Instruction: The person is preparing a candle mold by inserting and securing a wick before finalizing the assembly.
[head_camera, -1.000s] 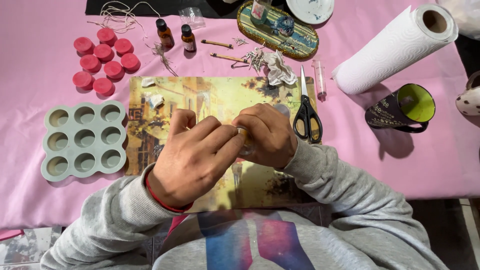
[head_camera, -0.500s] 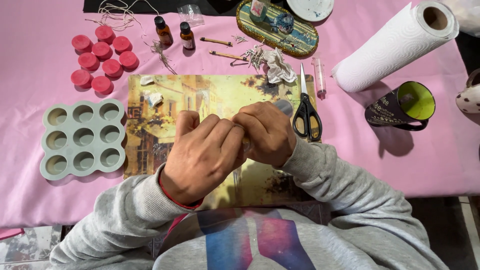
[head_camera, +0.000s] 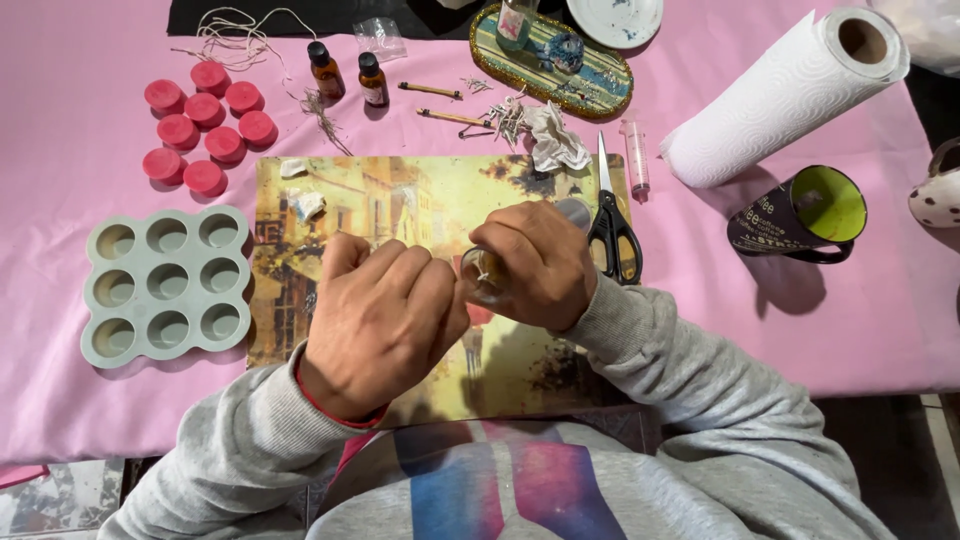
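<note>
Risk first: we judge the small glass jar (head_camera: 487, 275) could tip or slip, since it is held tilted above the picture mat (head_camera: 400, 200) with only fingers around it, and anything inside would spill on the mat. Scissors (head_camera: 612, 225) lie just beside at 3 o'clock of the hands; a bumped elbow could knock them.

Right hand (head_camera: 540, 265): curled around the jar, gripping its side, mouth facing 9 o'clock. Left hand (head_camera: 385, 320): fingers bunched together, tips pinched at the jar's mouth; what they pinch is too small to tell, maybe a wick.

Jar sits at mat centre, between both hands. Grey silicone mould (head_camera: 165, 285) at 9 o'clock, red wax rounds (head_camera: 205, 125) at 10 o'clock, paper towel roll (head_camera: 785, 95) at 2 o'clock, well apart.
</note>
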